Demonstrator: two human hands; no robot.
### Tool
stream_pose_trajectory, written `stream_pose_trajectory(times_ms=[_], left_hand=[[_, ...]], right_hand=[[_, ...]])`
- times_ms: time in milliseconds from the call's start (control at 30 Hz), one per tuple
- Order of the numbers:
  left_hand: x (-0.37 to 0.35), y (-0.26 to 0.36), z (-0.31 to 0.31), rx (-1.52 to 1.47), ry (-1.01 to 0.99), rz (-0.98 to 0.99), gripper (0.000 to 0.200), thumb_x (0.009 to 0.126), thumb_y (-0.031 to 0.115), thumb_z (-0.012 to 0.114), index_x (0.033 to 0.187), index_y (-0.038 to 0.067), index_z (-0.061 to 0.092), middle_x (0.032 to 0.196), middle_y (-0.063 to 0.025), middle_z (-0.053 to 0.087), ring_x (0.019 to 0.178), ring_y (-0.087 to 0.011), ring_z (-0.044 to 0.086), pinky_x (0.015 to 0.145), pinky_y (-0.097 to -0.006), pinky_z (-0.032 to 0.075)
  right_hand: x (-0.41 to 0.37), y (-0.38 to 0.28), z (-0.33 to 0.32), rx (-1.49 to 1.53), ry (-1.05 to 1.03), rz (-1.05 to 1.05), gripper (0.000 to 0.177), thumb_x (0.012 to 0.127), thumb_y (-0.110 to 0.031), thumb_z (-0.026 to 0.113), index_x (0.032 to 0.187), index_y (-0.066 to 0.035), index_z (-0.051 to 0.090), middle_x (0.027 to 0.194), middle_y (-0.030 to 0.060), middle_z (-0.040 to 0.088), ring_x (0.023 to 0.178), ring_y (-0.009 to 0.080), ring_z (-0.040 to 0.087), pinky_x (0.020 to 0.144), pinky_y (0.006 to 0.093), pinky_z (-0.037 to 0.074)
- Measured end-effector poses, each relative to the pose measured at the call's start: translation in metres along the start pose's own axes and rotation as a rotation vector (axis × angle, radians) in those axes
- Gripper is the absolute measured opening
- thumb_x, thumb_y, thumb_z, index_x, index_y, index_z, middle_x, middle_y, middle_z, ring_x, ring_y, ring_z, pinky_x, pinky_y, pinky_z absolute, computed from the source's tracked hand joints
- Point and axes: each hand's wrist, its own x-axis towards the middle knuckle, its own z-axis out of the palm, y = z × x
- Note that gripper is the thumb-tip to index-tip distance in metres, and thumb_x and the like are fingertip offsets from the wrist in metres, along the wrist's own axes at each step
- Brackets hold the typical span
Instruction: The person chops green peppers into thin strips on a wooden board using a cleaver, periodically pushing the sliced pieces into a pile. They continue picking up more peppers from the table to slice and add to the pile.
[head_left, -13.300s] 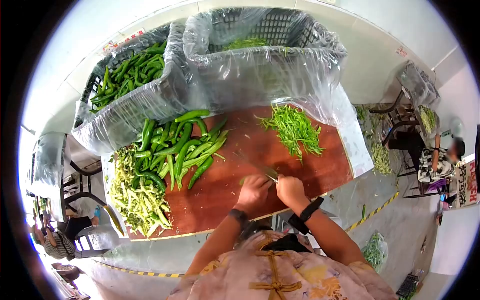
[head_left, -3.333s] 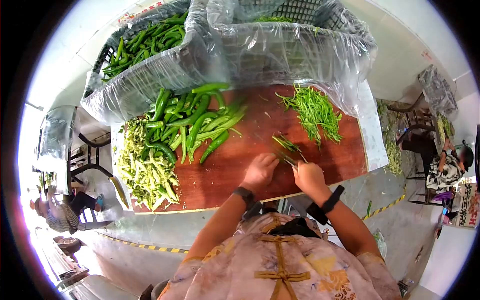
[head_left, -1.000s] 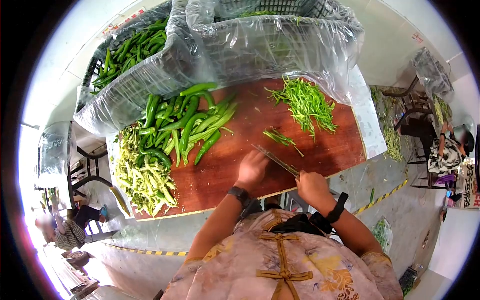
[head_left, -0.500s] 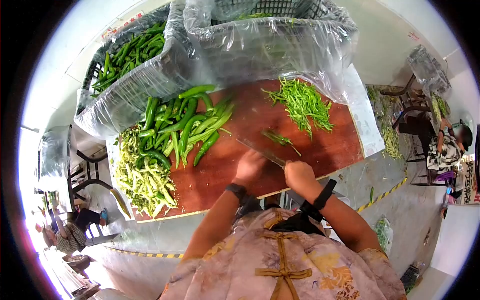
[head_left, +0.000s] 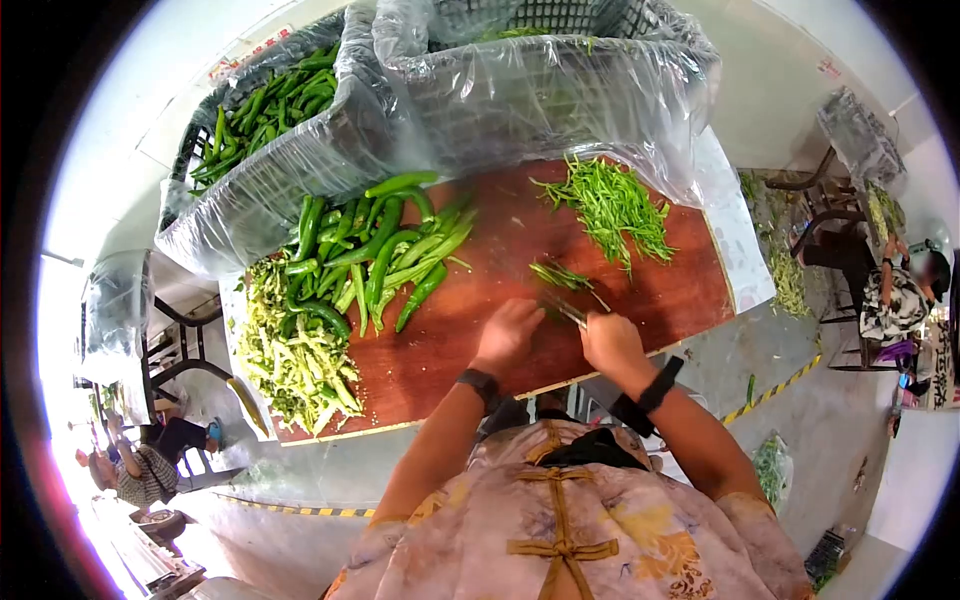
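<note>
- Two plastic-lined crates fill the top of the frame; the left crate [head_left: 250, 190] holds whole green peppers; the right crate [head_left: 560, 110] shows only a few green shreds at its upper rim.
- The red-brown cutting board [head_left: 450, 350] lies across the centre.
- At the board's left end sits a heap of pale trimmings [head_left: 290, 350]; just beside it, upper left of centre, is a pile of whole peppers [head_left: 380, 250]; at upper right is a mound of shreds [head_left: 610, 205].
- The left hand [head_left: 508, 335], just below centre, has its fingers curled down onto the board beside the blade; what it pins is hidden, so its grip cannot be told.
- The right hand [head_left: 612, 342], just right of it, is closed round the handle of the knife [head_left: 566, 311]; only a short piece of blade shows between the hands.
- A few pepper strips [head_left: 562, 274] lie just above the blade, apart from the mound.
- Risk, as a judgement: the left fingertips sit very near the edge; a hurried stroke or a rolling pepper could nick them.
- Half a second ago the blade showed long and slanted above the left hand; now it is low and the hands are closer.
</note>
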Motion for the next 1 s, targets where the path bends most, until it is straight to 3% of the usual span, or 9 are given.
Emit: stream_pose_trajectory(times_ms=[433, 533, 633, 733, 867, 1000], left_hand=[[-0.002, -0.008, 0.003, 0.011, -0.024, 0.025, 0.028, 0.061, 0.001, 0.054, 0.087, 0.005, 0.062, 0.1, -0.0115, 0.057, 0.093, -0.0314, 0.054, 0.076, -0.0392, 0.049], [-0.004, -0.007, 0.005, 0.0, 0.02, 0.047, 0.025, 0.061, 0.002, 0.055, 0.086, 0.005, 0.062, 0.096, -0.0108, 0.057, 0.092, -0.0303, 0.055, 0.075, -0.0389, 0.049], [0.001, -0.005, -0.004, -0.04, -0.099, 0.001, 0.025, 0.063, 0.002, 0.054, 0.087, 0.004, 0.061, 0.096, -0.0104, 0.058, 0.091, -0.0298, 0.055, 0.075, -0.0386, 0.049], [0.004, 0.0, -0.006, -0.044, -0.011, 0.012, 0.026, 0.064, 0.001, 0.053, 0.089, 0.003, 0.061, 0.096, -0.0105, 0.058, 0.09, -0.0299, 0.056, 0.075, -0.038, 0.049], [0.003, 0.001, -0.004, -0.022, 0.035, -0.01, 0.028, 0.064, 0.0, 0.053, 0.091, 0.002, 0.061, 0.096, -0.0099, 0.058, 0.09, -0.0301, 0.056, 0.075, -0.0375, 0.05], [0.003, 0.003, -0.01, -0.002, -0.017, 0.006, 0.027, 0.062, 0.002, 0.053, 0.088, 0.003, 0.061, 0.095, -0.0087, 0.058, 0.091, -0.0299, 0.055, 0.073, -0.0385, 0.049]], right_hand=[[-0.025, -0.005, -0.011, 0.0, -0.149, 0.022, 0.022, 0.082, -0.017, 0.051, 0.071, 0.001, 0.057, 0.064, 0.0232, 0.059, 0.062, 0.0419, 0.059, 0.059, 0.0504, 0.048], [-0.006, -0.01, 0.007, 0.025, -0.131, 0.007, 0.02, 0.081, -0.016, 0.052, 0.071, 0.001, 0.058, 0.065, 0.0228, 0.059, 0.063, 0.0417, 0.059, 0.059, 0.0502, 0.048], [0.038, -0.024, 0.024, 0.036, -0.068, -0.053, 0.019, 0.08, -0.016, 0.054, 0.071, 0.0, 0.058, 0.065, 0.0225, 0.06, 0.063, 0.0413, 0.06, 0.059, 0.0494, 0.048], [0.056, -0.027, 0.017, 0.023, -0.058, -0.059, 0.02, 0.08, -0.018, 0.055, 0.07, -0.001, 0.059, 0.065, 0.022, 0.059, 0.063, 0.0406, 0.06, 0.059, 0.0488, 0.048], [0.03, -0.006, 0.01, 0.028, 0.025, 0.0, 0.023, 0.081, -0.021, 0.057, 0.071, -0.001, 0.059, 0.063, 0.0213, 0.059, 0.062, 0.0396, 0.059, 0.058, 0.0485, 0.048], [-0.007, -0.007, -0.007, -0.002, -0.122, 0.04, 0.021, 0.083, -0.02, 0.055, 0.075, 0.0, 0.058, 0.063, 0.022, 0.058, 0.062, 0.0395, 0.059, 0.058, 0.0487, 0.048]])
